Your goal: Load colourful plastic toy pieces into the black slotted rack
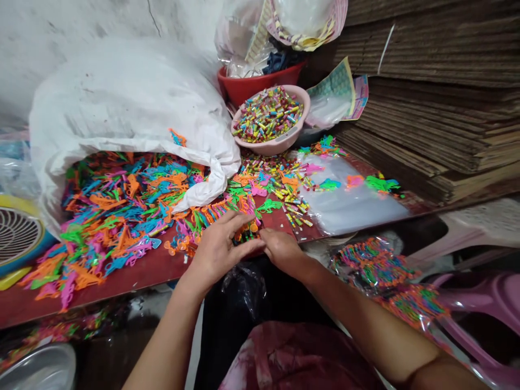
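At the near edge of the dark red table [160, 264], my left hand [217, 246] curls its fingers and thumb around a small cluster of plastic toys [248, 232] with orange and green parts. My right hand [282, 250] is closed close beside it, thumb side toward the cluster; what its fingers grip is hidden. Below both hands a clear plastic bag [247, 290] hangs in front of my lap. Just beyond my left hand lies a row of colourful plastic toys [209, 214]. Small orange pieces [176, 246] lie left of that hand.
A white sack [134, 103] spills a heap of bright plastic toys [122, 200]. Small coloured tubes fill a pink basin [304, 116]. Clear bags [353, 203] lie flat at right, near stacked cardboard [414, 124]. Filled packs [374, 262] sit below, near a pink stool [487, 303].
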Available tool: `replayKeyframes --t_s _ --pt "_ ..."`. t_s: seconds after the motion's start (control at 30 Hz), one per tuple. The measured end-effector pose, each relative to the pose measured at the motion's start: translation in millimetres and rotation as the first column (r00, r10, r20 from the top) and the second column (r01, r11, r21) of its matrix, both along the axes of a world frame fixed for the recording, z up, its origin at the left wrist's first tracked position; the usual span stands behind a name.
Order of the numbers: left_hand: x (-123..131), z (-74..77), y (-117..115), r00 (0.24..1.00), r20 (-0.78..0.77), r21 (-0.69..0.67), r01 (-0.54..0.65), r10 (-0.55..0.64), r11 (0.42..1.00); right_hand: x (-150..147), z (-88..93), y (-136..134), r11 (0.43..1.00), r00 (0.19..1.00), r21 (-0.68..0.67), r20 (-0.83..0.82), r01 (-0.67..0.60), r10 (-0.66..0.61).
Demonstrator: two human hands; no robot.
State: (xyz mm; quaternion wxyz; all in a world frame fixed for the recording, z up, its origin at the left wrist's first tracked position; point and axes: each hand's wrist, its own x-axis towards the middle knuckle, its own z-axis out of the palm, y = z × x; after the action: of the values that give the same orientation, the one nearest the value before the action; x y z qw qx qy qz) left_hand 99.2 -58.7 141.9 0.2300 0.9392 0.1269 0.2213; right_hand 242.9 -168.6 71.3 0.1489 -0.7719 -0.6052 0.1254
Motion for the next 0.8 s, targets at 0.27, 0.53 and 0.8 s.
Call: replayKeyframes --t_s 0.27,0.53,0.8 --pt "10.1 -3.2 -4.3 0.996 0.018 0.118 -0.088 0.087 0.989 3.1 2.3 1.7 0.996 1.0 -0.088 0.008 -0.018 0.019" --pt "12.8 2.9 -3.0 0.991 -0.091 0.185 -0.082 0.1 0.979 16.4 -6.8 -6.6 0.997 0.991 0.047 -0.116 -0.069 0.074" --pt "-17.0 -17.3 -32.0 0.9 0.358 0.158 -0.32 0.249 0.934 32.6 -13.2 -36.5 0.969 0.986 0.205 -0.125 0.138 -0.114"
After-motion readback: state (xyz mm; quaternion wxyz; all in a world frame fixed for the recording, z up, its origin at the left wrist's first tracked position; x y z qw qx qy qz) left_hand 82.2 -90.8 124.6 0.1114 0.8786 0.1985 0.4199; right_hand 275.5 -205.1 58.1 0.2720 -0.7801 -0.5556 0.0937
